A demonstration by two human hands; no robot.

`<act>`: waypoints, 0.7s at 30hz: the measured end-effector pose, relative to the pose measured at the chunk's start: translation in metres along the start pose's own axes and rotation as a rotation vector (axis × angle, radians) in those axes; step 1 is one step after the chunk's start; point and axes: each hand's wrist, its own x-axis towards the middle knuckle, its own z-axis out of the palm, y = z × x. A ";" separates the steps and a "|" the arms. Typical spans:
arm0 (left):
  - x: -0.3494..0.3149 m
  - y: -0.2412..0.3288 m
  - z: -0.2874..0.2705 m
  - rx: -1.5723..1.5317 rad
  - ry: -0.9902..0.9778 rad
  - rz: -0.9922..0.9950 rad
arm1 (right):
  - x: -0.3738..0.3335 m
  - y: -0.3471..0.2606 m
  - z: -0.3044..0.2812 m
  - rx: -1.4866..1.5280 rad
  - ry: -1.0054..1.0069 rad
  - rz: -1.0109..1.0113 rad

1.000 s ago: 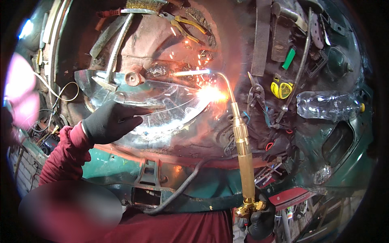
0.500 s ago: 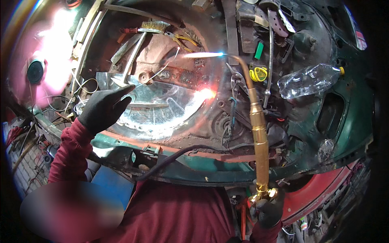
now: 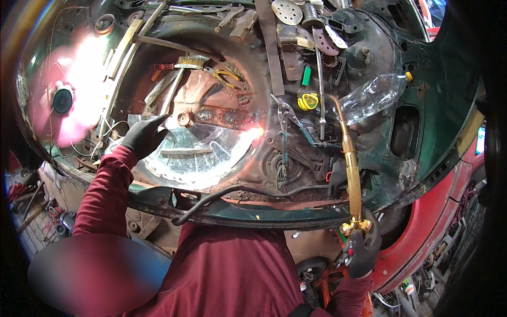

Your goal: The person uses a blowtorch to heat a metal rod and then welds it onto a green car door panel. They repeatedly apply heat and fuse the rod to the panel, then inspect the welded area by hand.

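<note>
My right hand [image 3: 365, 248], in a dark glove, is closed round the valve end of a brass gas torch [image 3: 353, 182]. The torch stands up with its thin curved tip [image 3: 334, 100] pointing up-left, and no flame shows at it. My left hand [image 3: 143, 138], also gloved, is over the shiny metal sheet [image 3: 185, 169] in the round well. Its index finger is stretched out and the thumb apart; I make out nothing held. Its fingertips are by the lower end of a hammer handle [image 3: 173, 92]; the hammer's head is hidden. A bright glow [image 3: 255, 132] shows at the sheet's right edge.
A wire brush [image 3: 193, 62] and yellow-handled pliers [image 3: 227, 77] lie in the well. To its right are locking pliers [image 3: 287, 112], a yellow tape [image 3: 308, 101], a long rod [image 3: 320, 79] and a clear plastic bottle [image 3: 372, 100]. A dark hose [image 3: 216, 195] crosses the front edge.
The torch flame has gone out, and the torch has moved right, away from the well. The thin wire seen at my left hand no longer shows. The view has shifted.
</note>
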 end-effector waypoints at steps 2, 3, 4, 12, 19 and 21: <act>0.015 -0.022 0.031 -0.010 0.030 0.038 | 0.001 0.005 -0.014 -0.185 0.051 -0.143; 0.020 -0.023 0.035 -0.037 0.048 0.061 | 0.004 0.012 -0.018 -0.273 0.061 -0.215; 0.025 -0.023 0.035 -0.020 -0.036 0.003 | 0.006 0.016 -0.026 -0.332 0.058 -0.218; 0.040 -0.047 0.065 -0.086 -0.100 -0.084 | 0.047 0.046 -0.052 -0.462 0.019 -0.114; 0.064 -0.067 0.111 -0.054 -0.188 -0.124 | 0.092 0.057 -0.050 -0.625 -0.033 -0.221; 0.072 -0.060 0.119 -0.062 -0.195 -0.128 | 0.101 0.076 -0.051 -0.674 -0.005 -0.220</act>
